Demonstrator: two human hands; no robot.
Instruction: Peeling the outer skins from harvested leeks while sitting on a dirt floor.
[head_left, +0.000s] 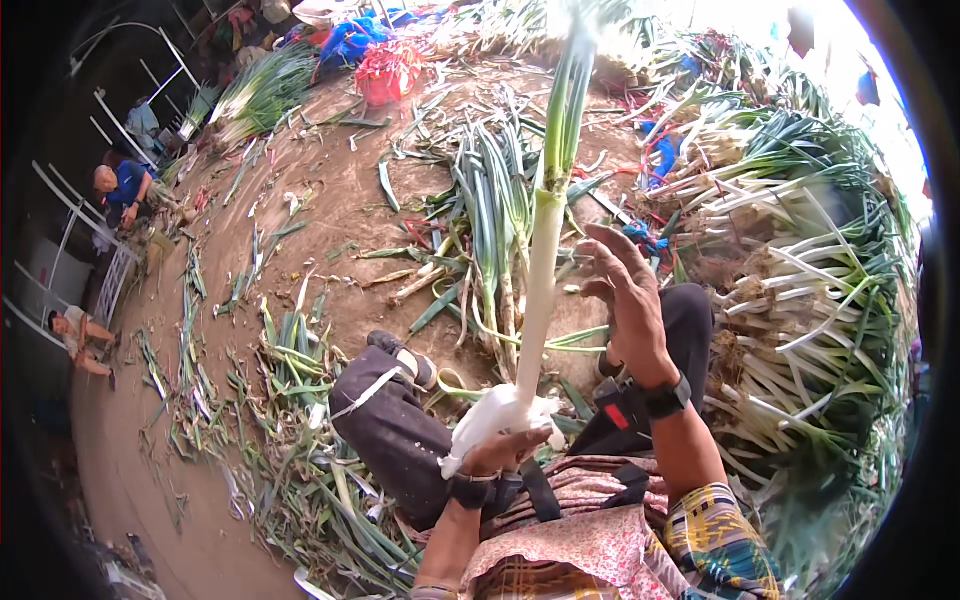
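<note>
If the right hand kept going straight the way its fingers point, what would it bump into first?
Probably the long white-and-green leek stalk held upright by the left hand. The right hand is open, fingers aimed up-left toward the stalk, close beside it, though depth is hard to judge.

— What's underfoot here?

— A bare dirt floor (330, 200), brown and packed, curving off toward the left edge of the view.

— And what's lying on it?

— A big heap of leeks (800, 300) on the right, white stalks stacked together with the roots showing. In the middle, a loose bunch of long green leaves (495, 200) lies spread on the dirt. Trimmed leaf scraps (290, 350) are scattered across the left and lower part of the floor. At the far side there is another pile of green stalks (262, 90), with a red bundle (388, 72) just beside it.
</note>
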